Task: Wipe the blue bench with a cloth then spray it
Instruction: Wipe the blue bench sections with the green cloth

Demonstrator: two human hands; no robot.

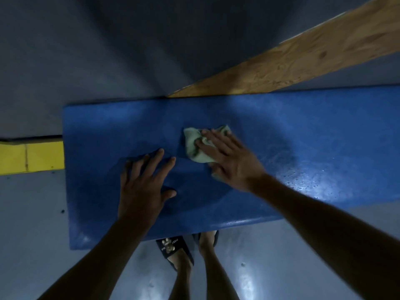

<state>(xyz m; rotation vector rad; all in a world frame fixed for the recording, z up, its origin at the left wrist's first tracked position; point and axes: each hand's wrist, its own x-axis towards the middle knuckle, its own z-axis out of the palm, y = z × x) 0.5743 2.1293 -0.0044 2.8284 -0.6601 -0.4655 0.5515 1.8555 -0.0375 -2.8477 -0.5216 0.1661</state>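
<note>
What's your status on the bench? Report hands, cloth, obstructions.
Right hand flat, pressing cloth onto blue bench. Left hand open, braced on bench. No spray bottle in view. Nothing else lying on the bench.

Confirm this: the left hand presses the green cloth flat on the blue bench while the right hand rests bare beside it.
The hands are swapped. In the head view the right hand presses the green cloth on the blue bench; the left hand rests bare beside it.

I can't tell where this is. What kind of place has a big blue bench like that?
Hard to say for sure, maybe a gym or workshop. The painted blue bench stands on a shiny grey floor, a bare plywood board leans behind it, and a yellow painted ledge sits beside it.
</note>
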